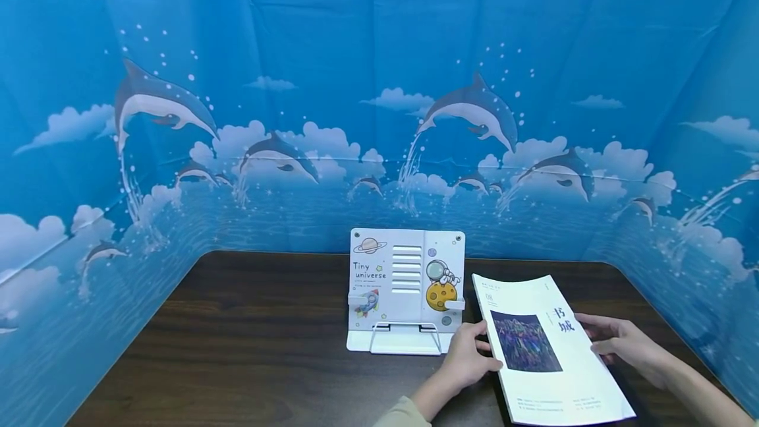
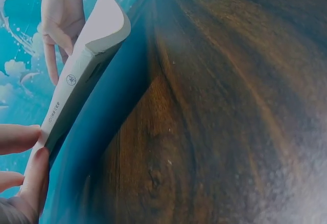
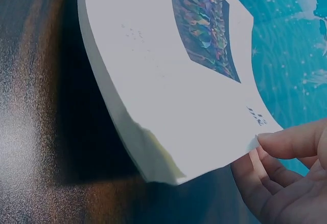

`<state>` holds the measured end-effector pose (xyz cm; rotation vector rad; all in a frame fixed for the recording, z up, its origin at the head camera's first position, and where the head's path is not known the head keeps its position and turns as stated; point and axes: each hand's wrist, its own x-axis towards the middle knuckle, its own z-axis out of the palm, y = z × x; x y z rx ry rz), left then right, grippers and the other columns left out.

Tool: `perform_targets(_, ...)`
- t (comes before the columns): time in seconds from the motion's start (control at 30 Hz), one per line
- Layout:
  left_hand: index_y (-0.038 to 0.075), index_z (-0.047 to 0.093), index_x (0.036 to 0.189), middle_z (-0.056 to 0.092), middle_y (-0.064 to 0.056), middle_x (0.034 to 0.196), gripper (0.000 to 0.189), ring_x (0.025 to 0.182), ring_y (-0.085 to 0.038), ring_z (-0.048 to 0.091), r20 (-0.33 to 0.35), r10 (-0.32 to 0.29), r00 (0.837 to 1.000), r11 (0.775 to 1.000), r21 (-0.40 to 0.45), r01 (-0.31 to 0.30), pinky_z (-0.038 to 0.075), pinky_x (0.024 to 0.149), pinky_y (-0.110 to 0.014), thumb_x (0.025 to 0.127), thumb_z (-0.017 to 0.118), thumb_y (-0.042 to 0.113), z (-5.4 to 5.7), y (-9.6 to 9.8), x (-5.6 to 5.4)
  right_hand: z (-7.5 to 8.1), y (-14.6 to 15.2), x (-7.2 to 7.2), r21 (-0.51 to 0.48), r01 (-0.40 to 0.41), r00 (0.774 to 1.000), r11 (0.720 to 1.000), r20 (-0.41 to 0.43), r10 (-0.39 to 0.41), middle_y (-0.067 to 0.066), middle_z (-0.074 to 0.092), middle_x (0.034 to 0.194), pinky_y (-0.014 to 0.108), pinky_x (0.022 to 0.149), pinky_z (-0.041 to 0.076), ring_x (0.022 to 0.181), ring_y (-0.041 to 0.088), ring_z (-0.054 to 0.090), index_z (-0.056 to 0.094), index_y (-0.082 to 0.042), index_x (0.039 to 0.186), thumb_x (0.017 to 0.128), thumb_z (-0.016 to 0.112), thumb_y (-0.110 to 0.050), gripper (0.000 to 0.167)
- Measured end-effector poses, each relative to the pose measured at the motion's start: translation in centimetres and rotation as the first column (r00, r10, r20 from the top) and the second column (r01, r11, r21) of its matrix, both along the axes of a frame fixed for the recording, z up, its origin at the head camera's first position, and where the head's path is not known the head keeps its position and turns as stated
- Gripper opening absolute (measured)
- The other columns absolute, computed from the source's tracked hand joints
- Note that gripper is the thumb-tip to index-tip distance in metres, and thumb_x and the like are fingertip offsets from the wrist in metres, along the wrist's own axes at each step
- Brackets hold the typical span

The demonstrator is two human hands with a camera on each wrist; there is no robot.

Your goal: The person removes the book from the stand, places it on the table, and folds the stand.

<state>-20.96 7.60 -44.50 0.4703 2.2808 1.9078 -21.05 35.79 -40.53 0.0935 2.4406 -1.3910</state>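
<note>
A white magazine (image 1: pixel 569 374) with a dark picture on its cover is held between both hands at the right of the table. My left hand (image 1: pixel 465 361) grips its left edge, the spine, which faces the left wrist view with small print on it. On the opposite edge, the thumb and fingers of my right hand (image 1: pixel 631 348) pinch the magazine, as the right wrist view (image 3: pixel 286 178) also shows. The pages bow slightly, and a dark shadow lies on the table under them in the right wrist view.
Left of the magazine stands a white metal book stand (image 1: pixel 409 308) with a printed astronaut, planet and rocket, its wire foot in front. The dark wooden table (image 1: pixel 249 348) is bordered at the back and sides by a blue dolphin-print cloth (image 1: pixel 332 84).
</note>
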Motion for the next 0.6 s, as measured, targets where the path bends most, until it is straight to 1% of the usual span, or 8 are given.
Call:
perform_targets(0.1, -0.010, 0.051, 0.121, 0.047, -0.004, 0.099, 0.064, 0.075, -0.007, 0.060, -0.017, 0.004, 1.000, 1.000, -0.019, -0.004, 0.050, 0.056, -0.017, 0.061, 0.073, -0.014, 0.0, 0.2, 0.1, -0.1, 0.2, 0.0, 0.002, 0.006, 1.000, 1.000, -0.001, -0.006, 0.012, 0.056, 0.100, 0.032, 0.058, 0.041, 0.075, 0.022, 0.051, 0.021, 0.013, 0.136, 0.081, 0.049, 0.003, 0.063)
perform_targets(0.2, -0.011, 0.050, 0.122, 0.048, -0.005, 0.099, 0.066, 0.075, -0.008, 0.061, -0.015, 0.007, 1.000, 0.999, -0.043, -0.007, 0.050, 0.057, -0.016, 0.060, 0.074, -0.013, 0.1, 0.5, 0.1, -0.4, 0.4, -0.1, 0.000, 0.006, 1.000, 1.000, -0.003, -0.006, 0.013, 0.056, 0.101, 0.031, 0.059, 0.042, 0.078, 0.022, 0.052, 0.021, 0.013, 0.137, 0.081, 0.050, 0.002, 0.063)
perform_targets(0.37, -0.011, 0.050, 0.122, 0.049, -0.008, 0.104, 0.066, 0.076, -0.008, 0.060, 0.029, 0.000, 1.000, 0.997, -0.081, 0.003, 0.050, 0.060, -0.017, 0.060, 0.075, -0.013, 0.2, 1.0, 0.2, -0.9, 1.1, 0.0, -0.020, -0.011, 1.000, 1.000, 0.015, 0.012, 0.012, 0.058, 0.102, 0.032, 0.062, 0.042, 0.081, 0.023, 0.054, 0.020, 0.013, 0.136, 0.082, 0.052, -0.001, 0.064)
perform_targets(0.47, -0.012, 0.050, 0.121, 0.049, -0.012, 0.108, 0.065, 0.077, -0.009, 0.060, 0.051, 0.006, 0.999, 0.995, -0.097, -0.001, 0.050, 0.060, -0.018, 0.060, 0.074, -0.013, 0.1, 1.2, 0.3, -1.2, 1.3, 0.1, -0.032, -0.029, 0.999, 0.999, 0.028, 0.030, 0.012, 0.058, 0.102, 0.034, 0.064, 0.043, 0.084, 0.023, 0.055, 0.019, 0.014, 0.136, 0.084, 0.054, -0.005, 0.066)
perform_targets(0.53, -0.013, 0.051, 0.120, 0.049, -0.013, 0.110, 0.065, 0.076, -0.010, 0.060, 0.049, 0.014, 0.999, 0.995, -0.102, -0.009, 0.050, 0.059, -0.018, 0.059, 0.074, -0.014, 0.1, 1.4, 0.4, -1.4, 1.4, 0.1, -0.033, -0.029, 0.999, 0.999, 0.035, 0.030, 0.012, 0.058, 0.103, 0.035, 0.067, 0.044, 0.085, 0.023, 0.055, 0.019, 0.014, 0.136, 0.084, 0.056, -0.007, 0.067)
perform_targets(0.6, -0.013, 0.051, 0.119, 0.049, -0.013, 0.108, 0.065, 0.076, -0.010, 0.059, 0.039, 0.016, 0.999, 0.994, -0.108, -0.012, 0.050, 0.058, -0.018, 0.059, 0.074, -0.014, 0.0, 1.5, 0.5, -1.6, 1.4, 0.1, -0.025, -0.009, 0.999, 1.000, 0.041, 0.010, 0.011, 0.058, 0.103, 0.036, 0.069, 0.046, 0.085, 0.023, 0.056, 0.020, 0.014, 0.136, 0.082, 0.058, -0.007, 0.069)
